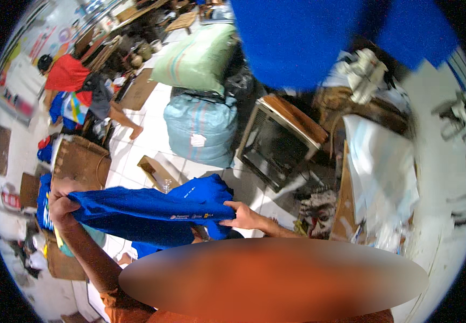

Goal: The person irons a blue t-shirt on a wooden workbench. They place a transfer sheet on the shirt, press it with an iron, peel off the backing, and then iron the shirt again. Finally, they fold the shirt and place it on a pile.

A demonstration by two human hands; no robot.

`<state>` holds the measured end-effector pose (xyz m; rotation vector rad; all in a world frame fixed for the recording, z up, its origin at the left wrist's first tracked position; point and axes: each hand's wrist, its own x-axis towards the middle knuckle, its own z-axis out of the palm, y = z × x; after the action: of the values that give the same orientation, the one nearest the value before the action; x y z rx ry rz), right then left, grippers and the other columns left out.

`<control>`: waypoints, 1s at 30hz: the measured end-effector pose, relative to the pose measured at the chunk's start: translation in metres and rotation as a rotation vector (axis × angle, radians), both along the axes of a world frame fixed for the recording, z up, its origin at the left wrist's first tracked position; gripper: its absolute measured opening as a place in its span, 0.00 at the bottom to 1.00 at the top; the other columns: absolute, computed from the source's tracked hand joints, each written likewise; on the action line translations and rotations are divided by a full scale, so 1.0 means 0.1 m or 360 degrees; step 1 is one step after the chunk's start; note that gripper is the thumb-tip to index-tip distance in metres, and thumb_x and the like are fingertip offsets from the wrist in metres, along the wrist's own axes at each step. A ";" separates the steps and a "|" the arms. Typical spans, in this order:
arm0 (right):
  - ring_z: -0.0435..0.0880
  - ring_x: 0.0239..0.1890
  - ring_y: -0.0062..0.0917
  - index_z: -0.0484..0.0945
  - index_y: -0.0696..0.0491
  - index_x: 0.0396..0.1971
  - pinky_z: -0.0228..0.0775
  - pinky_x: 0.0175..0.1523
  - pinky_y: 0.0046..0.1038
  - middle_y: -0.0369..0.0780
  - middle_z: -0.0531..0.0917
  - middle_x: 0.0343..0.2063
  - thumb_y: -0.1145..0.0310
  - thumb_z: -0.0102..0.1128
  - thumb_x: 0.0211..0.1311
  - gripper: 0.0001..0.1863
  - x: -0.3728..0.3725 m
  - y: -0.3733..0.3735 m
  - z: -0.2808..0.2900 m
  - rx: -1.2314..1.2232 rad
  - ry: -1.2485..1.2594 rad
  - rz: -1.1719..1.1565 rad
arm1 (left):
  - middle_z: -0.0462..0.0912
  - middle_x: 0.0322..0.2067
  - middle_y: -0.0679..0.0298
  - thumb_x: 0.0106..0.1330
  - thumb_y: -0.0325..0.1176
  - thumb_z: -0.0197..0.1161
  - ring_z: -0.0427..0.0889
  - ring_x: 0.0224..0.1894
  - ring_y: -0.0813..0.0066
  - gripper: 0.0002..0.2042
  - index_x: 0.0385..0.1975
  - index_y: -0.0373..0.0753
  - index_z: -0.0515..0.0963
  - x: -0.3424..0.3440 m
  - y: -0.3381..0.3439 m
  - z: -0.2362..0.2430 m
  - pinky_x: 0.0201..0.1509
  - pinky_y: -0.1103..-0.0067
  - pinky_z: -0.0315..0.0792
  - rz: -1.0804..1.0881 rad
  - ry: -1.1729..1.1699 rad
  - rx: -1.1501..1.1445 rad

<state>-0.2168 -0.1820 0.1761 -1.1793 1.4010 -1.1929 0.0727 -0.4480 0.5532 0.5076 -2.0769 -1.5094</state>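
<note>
Stretched between my two hands is a blue T-shirt (136, 207) with small printed marks along its lower edge. My left hand (63, 203) is closed on its left end, with the arm raised out to the side. At the other end, my right hand (242, 216) pinches the cloth, thumb and fingers together near the printing. Part of the shirt bunches up beyond my right hand, and its underside falls in shadow. The fingertips of my left hand are partly hidden by the fabric.
Beyond the shirt stand a pale blue sack (200, 129), a green sack (195, 56) and an old television (276, 141). Blue cloth (297, 43) hangs at the upper right. A person in red (67, 74) bends over at the left, near a brown box (82, 161).
</note>
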 end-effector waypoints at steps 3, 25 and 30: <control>0.83 0.48 0.21 0.80 0.58 0.53 0.75 0.56 0.30 0.40 0.88 0.44 0.61 0.82 0.56 0.29 -0.46 -0.45 0.33 -0.0115 -0.0134 0.0170 | 0.84 0.23 0.58 0.49 0.35 0.64 0.77 0.22 0.72 0.13 0.24 0.28 0.81 0.42 -0.02 -0.06 0.28 0.77 0.69 0.0377 0.0151 -0.0006; 0.80 0.35 0.18 0.82 0.57 0.37 0.74 0.44 0.26 0.35 0.84 0.29 0.69 0.76 0.58 0.12 -2.32 -3.77 1.90 -0.0215 0.0496 0.0635 | 0.83 0.43 0.65 0.77 0.22 0.56 0.78 0.49 0.76 0.08 0.49 0.32 0.82 0.66 -0.96 -0.20 0.58 0.79 0.69 0.1923 -0.0522 -0.0794; 0.79 0.40 0.15 0.81 0.57 0.41 0.72 0.48 0.22 0.32 0.83 0.35 0.77 0.69 0.61 0.09 -2.97 -4.74 2.46 -0.0246 0.0099 0.0922 | 0.79 0.37 0.66 0.79 0.27 0.57 0.75 0.44 0.78 0.06 0.46 0.30 0.79 0.48 -1.43 -0.04 0.54 0.81 0.68 0.2170 -0.0719 -0.1025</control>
<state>-0.5137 -0.6562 0.4216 -1.6031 0.9197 -0.8622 0.1206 -0.5908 0.5488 1.6032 -1.6026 0.0650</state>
